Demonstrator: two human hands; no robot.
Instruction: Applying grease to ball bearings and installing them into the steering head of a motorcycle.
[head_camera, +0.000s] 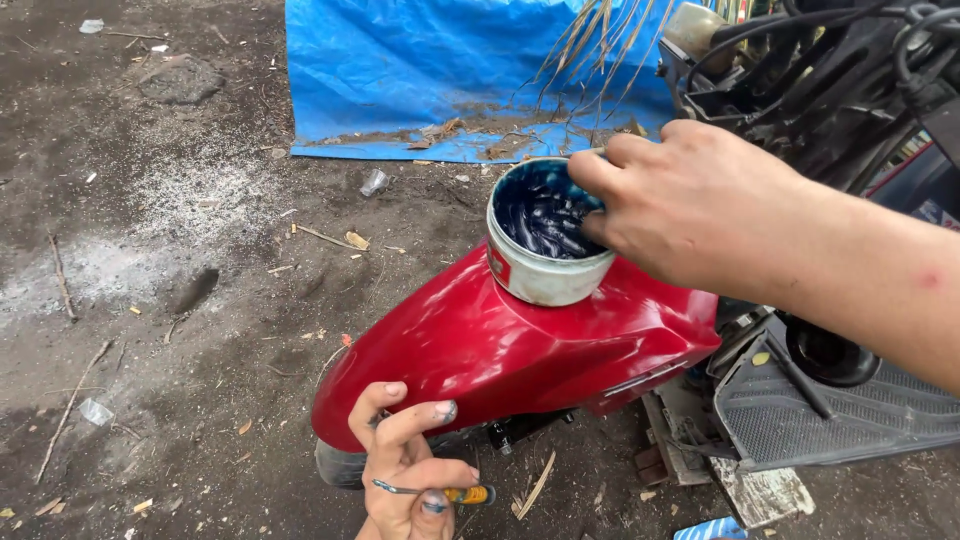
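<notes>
My right hand (690, 205) reached into the open grease tin (545, 240) sitting atop the red fender (500, 345); its fingertips were hidden inside the tin, so I cannot tell their grip. My left hand (412, 470) clenched a small screwdriver (440, 493), its tip obscured.

Glossy, smooth red plastic on the scooter front fender (510, 345); dull, scuffed metal tin (545, 268) of shiny dark-blue grease (545, 218); crinkled blue plastic tarp (440, 75); rough, matt dirt ground (150, 280); ribbed grey rubber footboard mat (830, 415).
</notes>
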